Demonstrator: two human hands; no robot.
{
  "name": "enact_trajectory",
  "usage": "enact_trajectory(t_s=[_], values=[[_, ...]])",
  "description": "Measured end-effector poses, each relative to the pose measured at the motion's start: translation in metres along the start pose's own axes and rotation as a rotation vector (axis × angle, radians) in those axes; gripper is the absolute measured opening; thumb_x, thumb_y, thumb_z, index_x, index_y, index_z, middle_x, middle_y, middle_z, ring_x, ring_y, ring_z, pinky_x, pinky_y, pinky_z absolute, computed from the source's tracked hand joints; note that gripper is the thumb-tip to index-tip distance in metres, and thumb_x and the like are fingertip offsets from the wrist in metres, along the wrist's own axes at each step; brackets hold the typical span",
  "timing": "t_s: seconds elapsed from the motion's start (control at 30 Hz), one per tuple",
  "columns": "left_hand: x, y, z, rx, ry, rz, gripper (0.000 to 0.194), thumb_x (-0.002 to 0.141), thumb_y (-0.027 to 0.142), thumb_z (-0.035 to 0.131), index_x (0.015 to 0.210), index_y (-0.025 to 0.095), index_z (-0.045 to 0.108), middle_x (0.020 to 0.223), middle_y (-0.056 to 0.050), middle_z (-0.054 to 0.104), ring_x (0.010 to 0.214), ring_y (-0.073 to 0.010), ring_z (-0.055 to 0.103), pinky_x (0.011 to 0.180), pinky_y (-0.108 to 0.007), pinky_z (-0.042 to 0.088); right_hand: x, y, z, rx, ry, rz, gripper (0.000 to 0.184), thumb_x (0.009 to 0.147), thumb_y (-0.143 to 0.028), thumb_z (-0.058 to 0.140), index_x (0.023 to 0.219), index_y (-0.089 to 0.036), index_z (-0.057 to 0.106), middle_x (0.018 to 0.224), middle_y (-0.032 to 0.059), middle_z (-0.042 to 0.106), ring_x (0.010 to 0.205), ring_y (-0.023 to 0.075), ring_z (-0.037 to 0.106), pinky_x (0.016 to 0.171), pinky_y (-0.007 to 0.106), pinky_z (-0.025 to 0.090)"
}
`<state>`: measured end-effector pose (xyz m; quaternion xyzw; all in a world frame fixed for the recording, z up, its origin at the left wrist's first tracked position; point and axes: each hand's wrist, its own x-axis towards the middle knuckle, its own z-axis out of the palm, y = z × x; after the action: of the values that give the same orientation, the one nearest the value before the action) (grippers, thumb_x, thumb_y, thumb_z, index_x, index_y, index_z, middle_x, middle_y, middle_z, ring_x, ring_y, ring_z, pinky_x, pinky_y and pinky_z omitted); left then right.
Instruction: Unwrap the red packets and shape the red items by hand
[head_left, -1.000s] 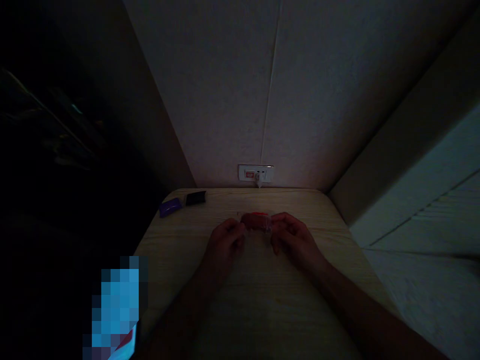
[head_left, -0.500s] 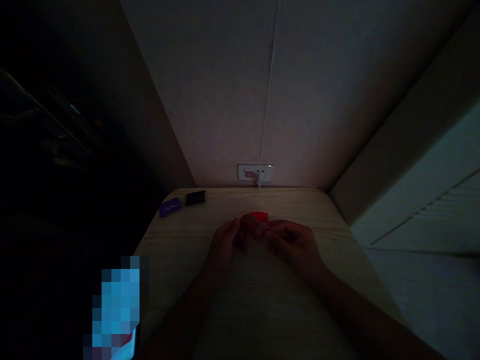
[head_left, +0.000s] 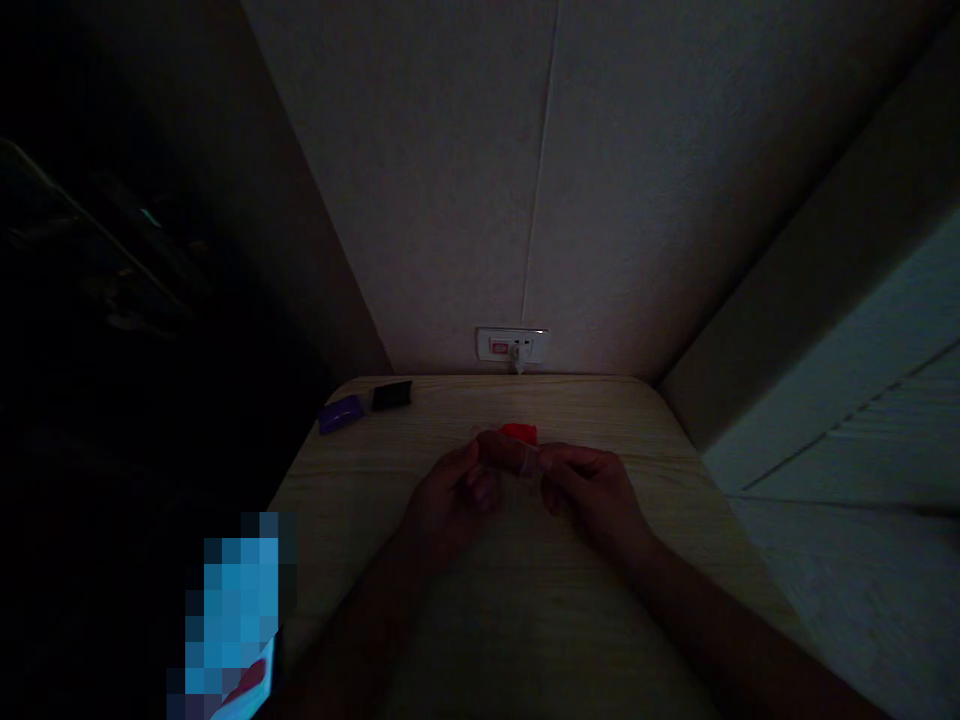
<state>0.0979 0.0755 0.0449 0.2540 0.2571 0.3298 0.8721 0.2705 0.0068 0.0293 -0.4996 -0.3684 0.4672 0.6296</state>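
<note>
Tipped since a second ago, the brown piece (head_left: 501,452) now slopes down to the right, and more of the red packet (head_left: 519,433) shows just behind it; the purple packet (head_left: 341,414) and black packet (head_left: 392,396) lie as they did, at the table's upper left corner. From my end of the feed, the piece sits near the centre of the frame, over the table (head_left: 510,600). My left hand (head_left: 454,490) is closed on its left end, thumb and fingertips hiding that tip, the lower fingers spread out beneath. My right hand (head_left: 589,485) pinches clear film (head_left: 529,461) at the other end; its fingertips cover where the film stops. Dim light blurs the edges, so I cannot tell how far the film wraps the piece. At upper centre, a plug (head_left: 518,357) partly covers the socket (head_left: 484,346). Both forearms run off the bottom edge. The screen (head_left: 240,620) at lower left is pixelated and cut off below, and the far left is nearly black. I can read no brand, label or writing on any packet.
</note>
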Motion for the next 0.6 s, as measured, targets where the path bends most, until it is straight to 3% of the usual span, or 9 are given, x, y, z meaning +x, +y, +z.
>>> enact_trajectory(t_s=[0.13,0.33,0.6], values=[[0.001,-0.001,-0.001,-0.018,0.012,-0.004,0.048,0.084,0.041,0.075,0.053,0.018,0.047,0.049,0.003,0.041,0.047,-0.0083,0.041,0.049,-0.023,0.037,-0.001,-0.003,0.001,-0.032,-0.049,0.035,0.041,0.07,-0.034,0.089,0.108,-0.02,0.083,0.056,-0.0003,0.069,0.042,0.0111,0.052,0.043,0.024,0.044],[0.004,-0.007,-0.001,0.119,0.107,0.164,0.044,0.074,0.042,0.082,0.053,0.017,0.052,0.049,0.005,0.043,0.046,-0.0082,0.042,0.048,-0.024,0.033,0.003,-0.002,-0.002,-0.025,-0.056,0.041,0.031,0.072,-0.038,0.087,0.095,-0.017,0.084,0.052,0.0,0.067,0.041,0.0103,0.053,0.042,0.023,0.043],[0.01,-0.012,-0.01,0.425,0.198,0.336,0.046,0.077,0.048,0.071,0.047,0.02,0.051,0.047,0.002,0.046,0.045,-0.0113,0.042,0.049,-0.027,0.029,0.003,-0.001,-0.002,-0.083,-0.026,0.036,0.027,0.071,-0.034,0.087,0.091,-0.017,0.082,0.052,-0.0001,0.068,0.04,0.0112,0.055,0.042,0.023,0.045]])
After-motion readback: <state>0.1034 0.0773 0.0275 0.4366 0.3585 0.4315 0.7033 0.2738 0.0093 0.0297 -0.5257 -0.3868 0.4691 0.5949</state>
